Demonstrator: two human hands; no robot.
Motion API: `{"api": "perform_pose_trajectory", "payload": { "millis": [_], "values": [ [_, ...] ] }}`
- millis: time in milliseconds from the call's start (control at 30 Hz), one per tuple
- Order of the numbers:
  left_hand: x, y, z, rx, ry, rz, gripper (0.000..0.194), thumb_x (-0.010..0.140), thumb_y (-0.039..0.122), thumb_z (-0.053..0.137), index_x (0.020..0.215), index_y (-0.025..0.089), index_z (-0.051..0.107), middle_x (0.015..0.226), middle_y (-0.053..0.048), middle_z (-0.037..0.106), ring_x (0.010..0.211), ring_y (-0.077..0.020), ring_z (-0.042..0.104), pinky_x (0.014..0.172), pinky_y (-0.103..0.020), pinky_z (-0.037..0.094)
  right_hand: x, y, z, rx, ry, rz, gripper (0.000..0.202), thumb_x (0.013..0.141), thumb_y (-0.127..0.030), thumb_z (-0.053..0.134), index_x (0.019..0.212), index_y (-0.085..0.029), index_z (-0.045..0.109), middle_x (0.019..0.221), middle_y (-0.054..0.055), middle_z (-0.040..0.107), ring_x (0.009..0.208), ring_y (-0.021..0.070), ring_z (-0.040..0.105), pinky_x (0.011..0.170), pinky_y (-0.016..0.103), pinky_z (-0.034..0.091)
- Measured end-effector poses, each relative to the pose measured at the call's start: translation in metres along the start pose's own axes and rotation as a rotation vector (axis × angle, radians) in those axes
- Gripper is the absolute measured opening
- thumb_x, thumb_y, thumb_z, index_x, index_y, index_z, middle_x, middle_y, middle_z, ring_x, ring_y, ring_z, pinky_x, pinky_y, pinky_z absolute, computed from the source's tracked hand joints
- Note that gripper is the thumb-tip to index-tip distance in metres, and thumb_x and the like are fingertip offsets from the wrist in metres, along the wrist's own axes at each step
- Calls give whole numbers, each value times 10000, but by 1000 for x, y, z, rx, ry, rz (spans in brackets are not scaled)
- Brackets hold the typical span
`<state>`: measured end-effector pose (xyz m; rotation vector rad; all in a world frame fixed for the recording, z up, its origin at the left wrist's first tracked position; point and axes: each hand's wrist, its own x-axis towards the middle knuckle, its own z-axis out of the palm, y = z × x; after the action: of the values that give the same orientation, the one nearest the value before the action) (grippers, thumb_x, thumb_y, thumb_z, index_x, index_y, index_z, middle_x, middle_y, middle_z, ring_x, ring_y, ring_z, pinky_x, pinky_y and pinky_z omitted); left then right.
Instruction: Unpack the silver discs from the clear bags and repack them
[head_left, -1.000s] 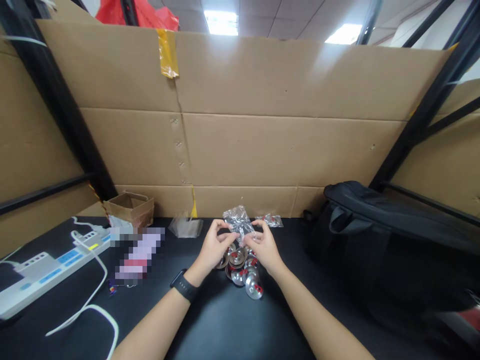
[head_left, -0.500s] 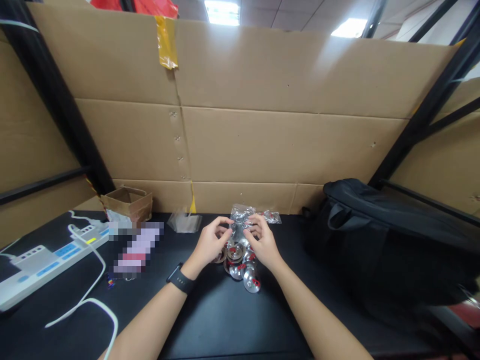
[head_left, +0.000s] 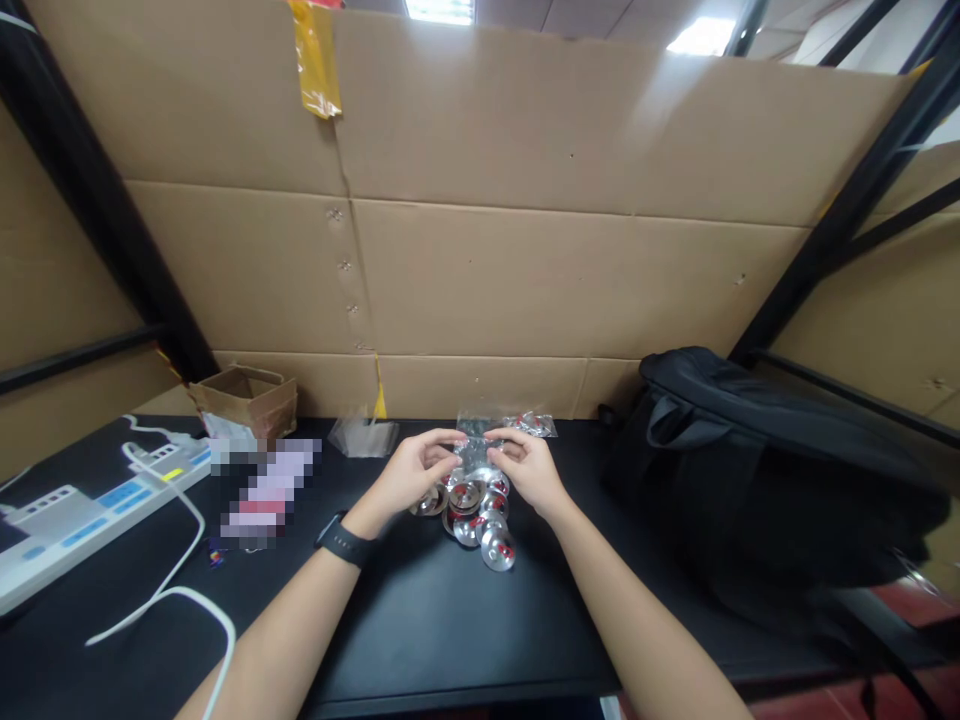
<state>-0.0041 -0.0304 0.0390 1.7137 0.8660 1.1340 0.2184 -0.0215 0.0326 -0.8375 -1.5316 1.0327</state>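
A small clear plastic bag (head_left: 474,457) is stretched between my two hands, above the far end of a pile of discs. My left hand (head_left: 420,468) pinches its left edge between thumb and fingers. On the opposite edge, my right hand (head_left: 531,470) has a similar pinch. Directly below and in front lie several shiny round metal discs (head_left: 466,495) with red marks, overlapping one another on the black table (head_left: 450,630). The nearest disc (head_left: 497,550) lies at the pile's front. Whether anything is inside the bag I cannot tell.
Behind my right hand lies another clear packet (head_left: 531,426) with red bits. Clear plastic sleeves (head_left: 365,437) and an open cardboard box (head_left: 251,398) stand back left, near a white power strip (head_left: 97,535) with a cable. A black bag (head_left: 750,490) fills the right side.
The bag is now held flatter and more spread between my hands, where it was crumpled before. My fingers have closed onto its edges. The view has shifted slightly.
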Motion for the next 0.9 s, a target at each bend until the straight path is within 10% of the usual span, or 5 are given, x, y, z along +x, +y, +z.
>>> {"api": "perform_pose_trajectory", "payload": {
  "millis": [233,400,900],
  "values": [
    [0,-5,0,-10,-8,-77,460,872,408,670,1248,144,641,887,-92,761,736,-196,706,712,-312,577,0,-2,-2,17,-62,-29,315,792,-325,748,1082,-203,723,1182,90,678,824,156,684,764,301,570],
    [0,-6,2,9,-31,31,376,873,364,669,1188,161,699,1307,-145,642,1021,-239,687,886,-345,565,0,2,-1,46,-109,20,310,777,-370,766,1024,-182,760,1126,110,718,996,236,693,918,389,551],
    [4,-16,-2,109,169,2,488,846,254,644,1321,212,541,1333,-126,598,852,-183,716,776,-334,588,-1,-5,-5,-125,-85,111,494,747,-299,770,1215,-169,684,788,40,732,564,135,627,517,230,467]
  ]
}}
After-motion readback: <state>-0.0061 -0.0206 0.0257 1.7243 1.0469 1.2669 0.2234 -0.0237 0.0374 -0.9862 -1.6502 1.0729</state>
